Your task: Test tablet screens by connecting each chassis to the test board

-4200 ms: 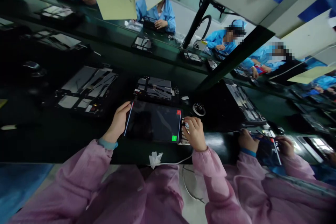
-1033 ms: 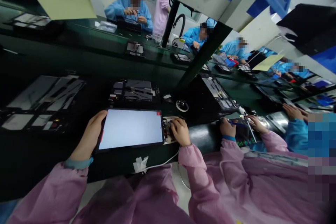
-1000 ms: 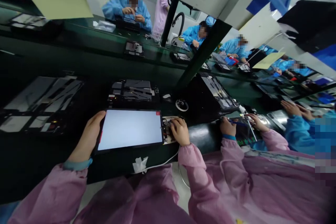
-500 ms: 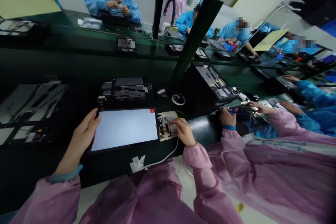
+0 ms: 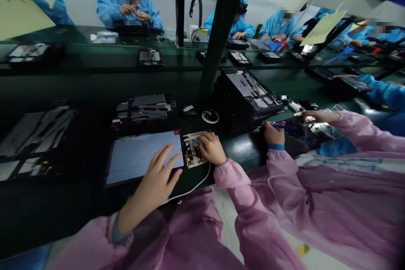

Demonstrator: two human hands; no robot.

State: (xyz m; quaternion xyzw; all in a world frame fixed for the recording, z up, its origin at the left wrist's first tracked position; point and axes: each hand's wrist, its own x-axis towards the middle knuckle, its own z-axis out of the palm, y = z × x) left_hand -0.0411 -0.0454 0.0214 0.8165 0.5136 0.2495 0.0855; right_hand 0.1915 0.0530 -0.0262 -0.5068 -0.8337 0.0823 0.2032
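My left hand (image 5: pixel 158 179) hovers with spread fingers over the lower right part of a flat display panel (image 5: pixel 136 158), whose screen glows white and has a red mark at its upper right corner. Nothing is in that hand. Right beside the panel lies a small circuit board (image 5: pixel 191 152) with a yellow edge and a flex strip. My right hand (image 5: pixel 213 147) is over the board's right side, its fingers curled down onto it. What the fingertips hold is hidden. A white cable (image 5: pixel 198 186) runs from under my right hand towards the bench's front edge.
Opened tablet bodies (image 5: pixel 142 109) lie behind the panel, with more (image 5: pixel 41 135) at the left. A tall stack of them (image 5: pixel 249 93) stands right of a coiled cable (image 5: pixel 210 116). A co-worker's hand (image 5: pixel 274 134) is close on my right. A green post (image 5: pixel 218 33) rises behind.
My left hand has let go of the panel's left edge and moved right over the screen, fingers spread. My right hand has shifted further onto the board. The view has turned slightly.
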